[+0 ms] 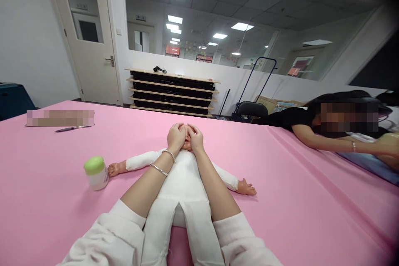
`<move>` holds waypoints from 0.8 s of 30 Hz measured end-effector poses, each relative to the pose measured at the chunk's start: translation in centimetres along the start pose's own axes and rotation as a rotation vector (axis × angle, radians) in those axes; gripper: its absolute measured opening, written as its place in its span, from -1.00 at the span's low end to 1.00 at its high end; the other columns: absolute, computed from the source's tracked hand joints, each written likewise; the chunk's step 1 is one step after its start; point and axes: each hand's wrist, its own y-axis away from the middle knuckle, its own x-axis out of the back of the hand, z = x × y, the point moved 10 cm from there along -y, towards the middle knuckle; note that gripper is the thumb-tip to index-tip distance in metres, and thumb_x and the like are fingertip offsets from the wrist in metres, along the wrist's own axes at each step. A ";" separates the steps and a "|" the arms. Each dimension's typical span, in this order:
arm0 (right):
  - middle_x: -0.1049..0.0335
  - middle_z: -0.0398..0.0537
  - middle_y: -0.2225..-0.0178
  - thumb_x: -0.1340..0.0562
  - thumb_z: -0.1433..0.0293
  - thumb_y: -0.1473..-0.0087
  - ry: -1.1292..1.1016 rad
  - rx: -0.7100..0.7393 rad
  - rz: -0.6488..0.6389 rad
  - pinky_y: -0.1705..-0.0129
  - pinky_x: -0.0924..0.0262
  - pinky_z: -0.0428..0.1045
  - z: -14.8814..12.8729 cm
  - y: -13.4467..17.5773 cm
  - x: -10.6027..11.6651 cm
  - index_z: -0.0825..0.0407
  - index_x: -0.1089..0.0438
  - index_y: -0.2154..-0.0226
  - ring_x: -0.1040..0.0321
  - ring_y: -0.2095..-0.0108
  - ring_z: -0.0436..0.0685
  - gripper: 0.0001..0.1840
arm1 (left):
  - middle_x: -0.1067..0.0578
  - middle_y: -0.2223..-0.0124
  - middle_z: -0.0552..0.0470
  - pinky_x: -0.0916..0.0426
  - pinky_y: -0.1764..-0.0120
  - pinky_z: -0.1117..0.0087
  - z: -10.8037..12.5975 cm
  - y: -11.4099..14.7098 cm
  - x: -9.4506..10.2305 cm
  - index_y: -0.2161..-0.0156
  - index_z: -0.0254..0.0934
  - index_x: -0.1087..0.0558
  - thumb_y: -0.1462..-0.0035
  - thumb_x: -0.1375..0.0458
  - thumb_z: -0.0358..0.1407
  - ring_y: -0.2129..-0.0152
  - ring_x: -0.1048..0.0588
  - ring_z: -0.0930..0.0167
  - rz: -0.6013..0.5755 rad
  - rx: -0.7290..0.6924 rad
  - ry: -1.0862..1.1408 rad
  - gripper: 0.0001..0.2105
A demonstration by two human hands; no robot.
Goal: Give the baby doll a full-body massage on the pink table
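Observation:
A baby doll (183, 178) with a white cloth body lies on its back on the pink-covered table (274, 174), arms spread and legs toward me. My left hand (176, 137), below a beaded bracelet and a silver bangle, curls round the left side of its head. My right hand (195, 138) wraps the other side in the same way. Between them a strip of the doll's face (187, 144) shows; the rest is covered. Beside the doll's hand on the left stands a white jar (97, 179) with a green lid.
A pen (74, 128) lies near a blurred flat item (60, 118) at the far left. At the right, another person (299, 126) in black leans over the table with an arm stretched out. Behind are stacked shelves (173, 89), a chair (252, 110) and a door (85, 37).

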 end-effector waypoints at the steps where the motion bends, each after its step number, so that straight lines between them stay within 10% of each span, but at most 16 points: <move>1: -0.42 -0.06 0.17 -0.12 0.31 0.15 0.002 -0.004 0.005 0.00 -0.14 0.03 0.2 -0.1 0.0 0.04 -0.42 0.29 -0.30 0.12 0.11 -0.67 | -0.45 0.05 -0.01 -0.26 0.07 0.42 -0.1 0.0 0.0 0.12 -0.25 -0.42 -0.07 0.06 -0.36 0.09 -0.38 0.39 0.000 0.013 0.012 -0.70; 24: -0.41 -0.04 0.17 -0.11 0.32 0.15 0.020 -0.003 0.002 -0.01 -0.12 0.03 -0.2 0.1 0.1 0.06 -0.41 0.29 -0.29 0.11 0.12 -0.67 | -0.44 0.06 -0.03 -0.25 0.06 0.39 0.1 0.0 0.0 0.13 -0.27 -0.42 -0.02 0.00 -0.31 0.10 -0.37 0.34 0.002 -0.011 0.011 -0.71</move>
